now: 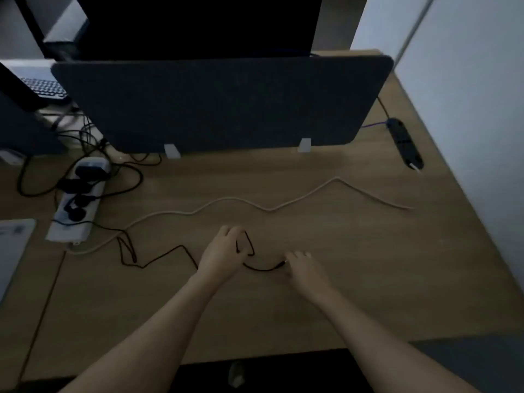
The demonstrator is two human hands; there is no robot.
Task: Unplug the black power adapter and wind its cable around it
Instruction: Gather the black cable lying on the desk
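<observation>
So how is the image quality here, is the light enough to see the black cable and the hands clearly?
Head view: dim and soft throughout, with no glare; the thin black cable stays readable against the wooden desk, the left hand and right hand are slightly blurred, the black plugs on the white power strip merge into dark blobs, and the desk edges bow from the wide lens.

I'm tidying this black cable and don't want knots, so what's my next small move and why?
Probably follow the cable back to the white power strip and pull its adapter out. The left hand holds a small loop and the right hand is at the free tip, yet the cable still runs to the strip, where black plugs remain seated.
</observation>
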